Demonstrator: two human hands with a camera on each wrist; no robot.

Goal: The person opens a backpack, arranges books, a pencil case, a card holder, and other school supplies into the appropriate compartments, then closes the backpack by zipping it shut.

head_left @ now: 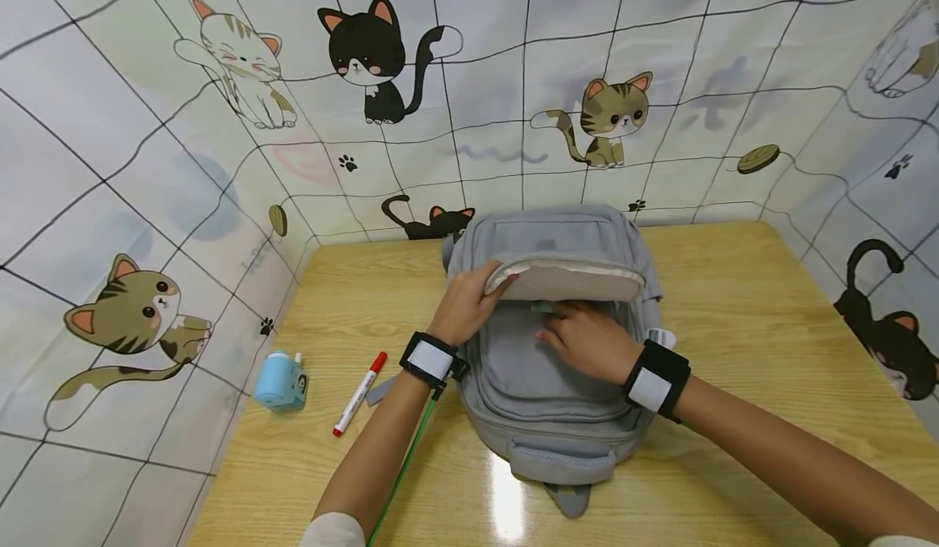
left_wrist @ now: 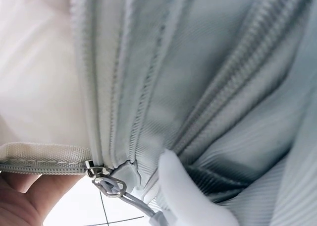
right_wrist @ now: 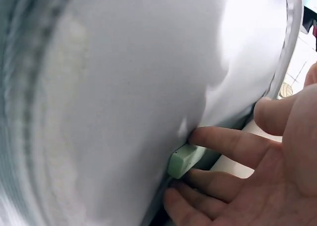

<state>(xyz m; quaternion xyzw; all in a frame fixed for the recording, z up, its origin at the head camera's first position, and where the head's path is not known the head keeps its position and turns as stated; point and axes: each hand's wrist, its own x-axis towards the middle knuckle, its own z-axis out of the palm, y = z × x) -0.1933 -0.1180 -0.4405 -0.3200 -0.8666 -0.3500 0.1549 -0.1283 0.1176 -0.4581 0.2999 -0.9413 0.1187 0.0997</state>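
Observation:
A grey backpack (head_left: pixel 546 368) lies on the table with its front pocket unzipped. My left hand (head_left: pixel 467 301) grips the left edge of the pocket's flap (head_left: pixel 572 280) and holds it raised, its pale lining showing. In the left wrist view, the metal zipper pull (left_wrist: pixel 106 179) hangs close to those fingers. Reaching into the pocket mouth, my right hand (head_left: pixel 596 343) pinches a small pale green block (right_wrist: pixel 182 161) between its fingers. The block's far end is hidden by the fingers, and its exact kind does not show.
Left of the backpack lie a red-capped white marker (head_left: pixel 359 394) and a grey strap end (head_left: pixel 381 390). A light blue pencil sharpener (head_left: pixel 279 380) stands near the table's left edge. Cat-printed curtains (head_left: pixel 484 99) enclose the wooden table (head_left: pixel 741 319) at the back and sides.

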